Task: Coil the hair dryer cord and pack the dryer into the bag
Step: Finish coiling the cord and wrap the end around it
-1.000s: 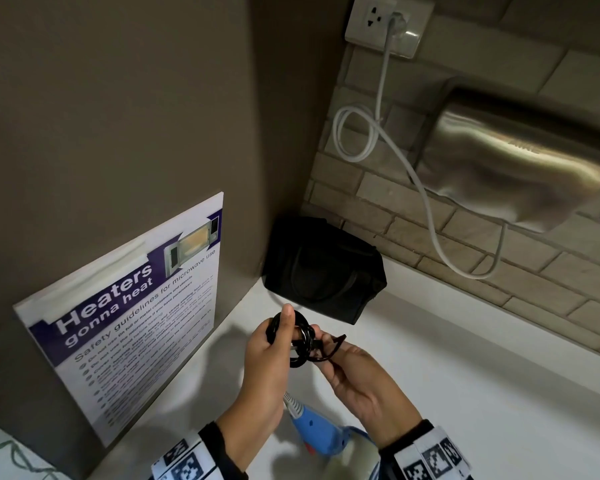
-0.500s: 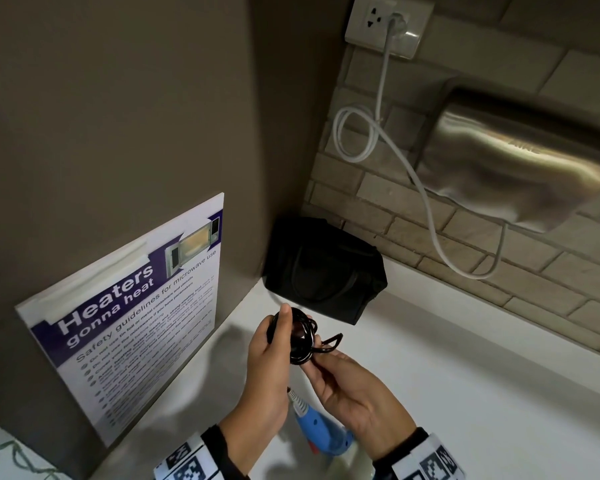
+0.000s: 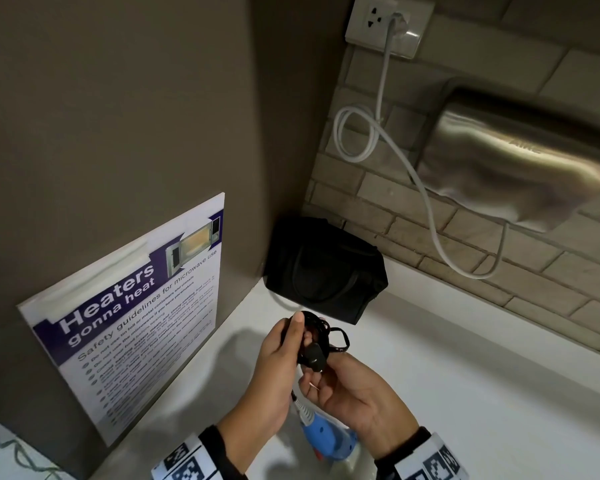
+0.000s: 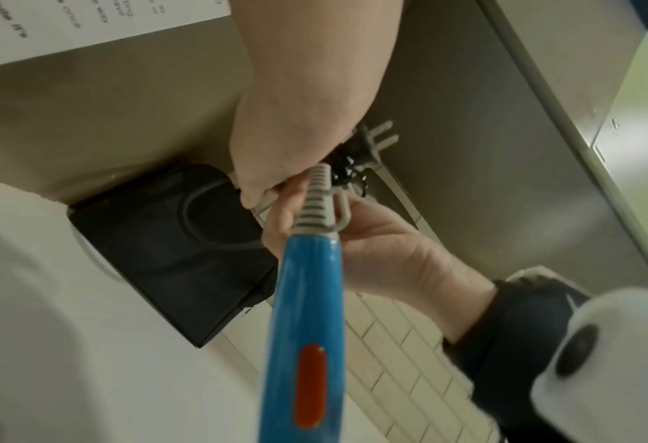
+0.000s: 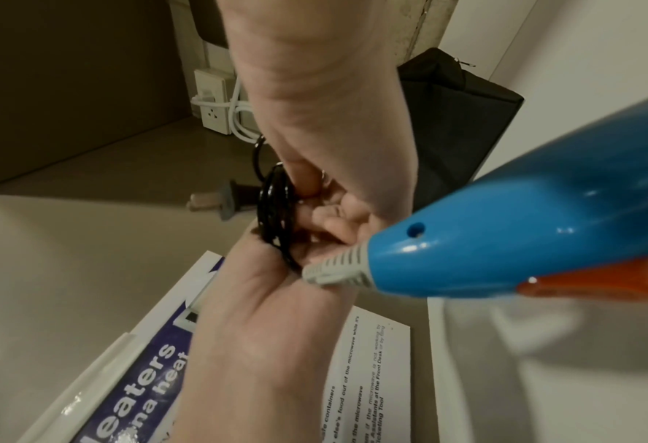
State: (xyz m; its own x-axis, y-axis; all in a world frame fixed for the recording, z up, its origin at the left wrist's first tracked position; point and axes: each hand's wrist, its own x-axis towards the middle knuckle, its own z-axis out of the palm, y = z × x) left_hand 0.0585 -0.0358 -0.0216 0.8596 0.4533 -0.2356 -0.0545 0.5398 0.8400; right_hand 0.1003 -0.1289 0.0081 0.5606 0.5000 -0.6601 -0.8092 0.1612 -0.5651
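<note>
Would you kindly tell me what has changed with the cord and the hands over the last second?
The plug has swung into view, now hanging in front of the coiled black cord between the hands; earlier only a loose loop stuck out to the right. The left hand still grips the coil, and the right hand has eased slightly lower beneath it. The blue hair dryer, black bag and poster stayed put.

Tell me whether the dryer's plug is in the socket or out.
Out: the black plug sticks out bare beside the coiled cord.
</note>
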